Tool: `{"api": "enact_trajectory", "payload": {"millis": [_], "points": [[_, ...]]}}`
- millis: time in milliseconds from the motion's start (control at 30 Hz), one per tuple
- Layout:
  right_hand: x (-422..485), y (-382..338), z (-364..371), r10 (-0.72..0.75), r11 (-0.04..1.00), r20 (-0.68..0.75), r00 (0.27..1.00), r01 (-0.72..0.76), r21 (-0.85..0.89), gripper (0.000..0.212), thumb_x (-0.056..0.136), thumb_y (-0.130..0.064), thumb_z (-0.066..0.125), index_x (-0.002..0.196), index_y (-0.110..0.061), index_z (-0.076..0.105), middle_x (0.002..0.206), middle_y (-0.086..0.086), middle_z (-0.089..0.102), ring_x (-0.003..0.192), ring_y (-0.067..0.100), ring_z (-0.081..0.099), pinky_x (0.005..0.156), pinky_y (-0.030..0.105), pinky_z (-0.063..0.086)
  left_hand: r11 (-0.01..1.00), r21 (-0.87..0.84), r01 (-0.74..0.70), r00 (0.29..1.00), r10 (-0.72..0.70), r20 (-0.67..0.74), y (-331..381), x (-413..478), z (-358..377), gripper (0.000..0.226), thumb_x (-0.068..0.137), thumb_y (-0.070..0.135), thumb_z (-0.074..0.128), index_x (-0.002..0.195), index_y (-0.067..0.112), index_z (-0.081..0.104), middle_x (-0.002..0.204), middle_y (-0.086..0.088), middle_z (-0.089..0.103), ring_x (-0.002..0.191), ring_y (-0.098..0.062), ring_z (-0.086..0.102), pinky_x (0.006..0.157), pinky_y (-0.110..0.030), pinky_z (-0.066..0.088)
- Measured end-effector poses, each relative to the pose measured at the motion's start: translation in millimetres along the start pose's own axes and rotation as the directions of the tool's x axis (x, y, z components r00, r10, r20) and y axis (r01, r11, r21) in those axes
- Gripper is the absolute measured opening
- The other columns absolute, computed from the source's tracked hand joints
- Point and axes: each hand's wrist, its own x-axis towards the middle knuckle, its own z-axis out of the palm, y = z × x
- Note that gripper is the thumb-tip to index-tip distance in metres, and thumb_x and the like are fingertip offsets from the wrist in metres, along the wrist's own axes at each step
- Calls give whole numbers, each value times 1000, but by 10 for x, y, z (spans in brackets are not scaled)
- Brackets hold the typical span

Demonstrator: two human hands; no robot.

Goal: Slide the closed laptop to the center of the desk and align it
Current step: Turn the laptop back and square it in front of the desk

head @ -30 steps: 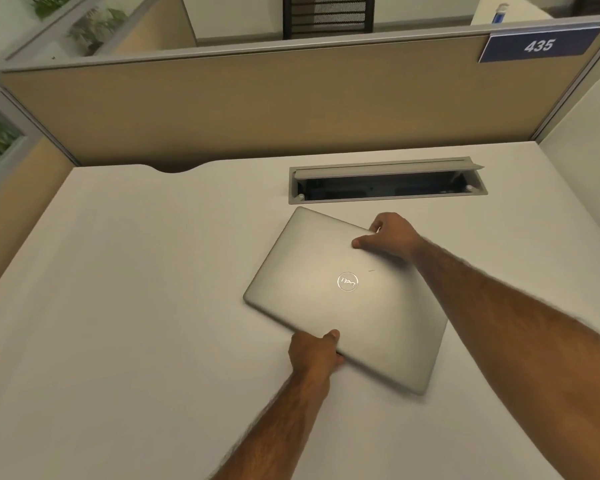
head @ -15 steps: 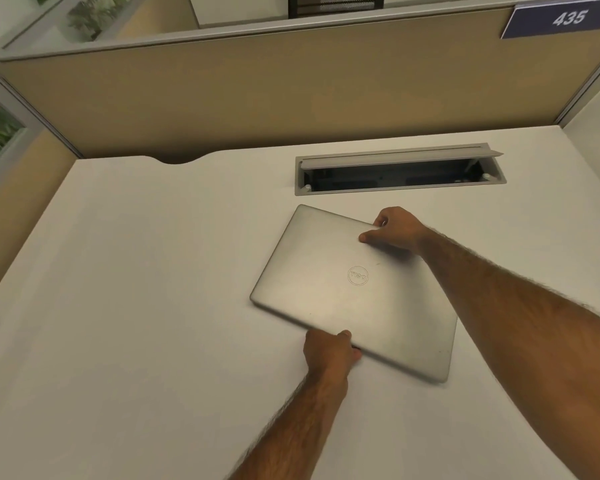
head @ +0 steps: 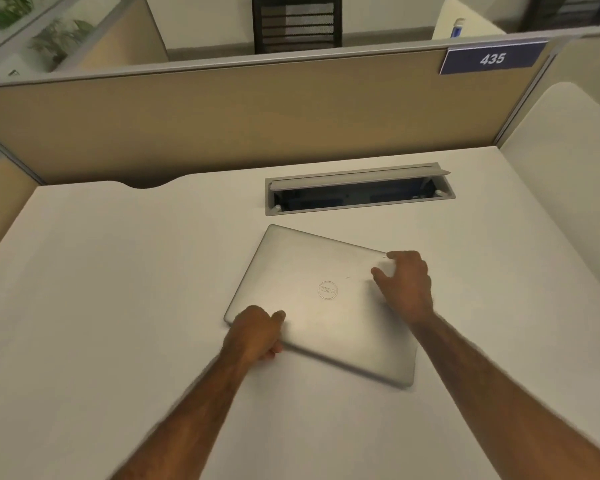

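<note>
Hands first: your left hand (head: pixel 255 332) is curled around the near-left corner of the closed laptop (head: pixel 321 303), thumb on the lid and fingers tucked under the edge. Your right hand (head: pixel 405 284) rests on the far-right corner, fingers bent over that edge and thumb spread on top, so you hold it from both sides. The silver laptop lies flat on the white desk (head: pixel 118 306), turned at an angle to the desk's edges, roughly midway across and just in front of the open cable tray (head: pixel 359 192). Behind that stands the tan partition (head: pixel 257 116), carrying a blue sign (head: pixel 492 58) reading 435.
</note>
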Motion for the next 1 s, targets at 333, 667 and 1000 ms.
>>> {"api": "enact_trajectory", "payload": {"millis": [333,667,1000], "points": [[-778,388,-219,453,889,57,890,-456,48,71,92,-63,54,118,4,59,123,24,53,120,44,50,89,45,47,950,234,-205,940,258,-225,225,692,-133,79,100,45,49,159,5,16,167,-13,20,154,-30,21,123,-44,23],[-728,-2,-131,578,789,141,804,-595,156,71,96,-60,48,130,2,56,137,22,44,131,40,39,101,47,41,925,370,-90,917,222,-331,460,725,95,64,104,30,38,156,-3,18,155,-23,34,140,-39,37,112,-50,35],[-638,214,-146,571,705,94,815,-546,453,40,84,-42,65,66,-13,44,89,12,51,78,30,48,67,35,40,964,259,-56,920,151,-362,520,898,-16,42,104,23,35,140,4,48,142,-23,44,131,-39,44,108,-49,39]]}}
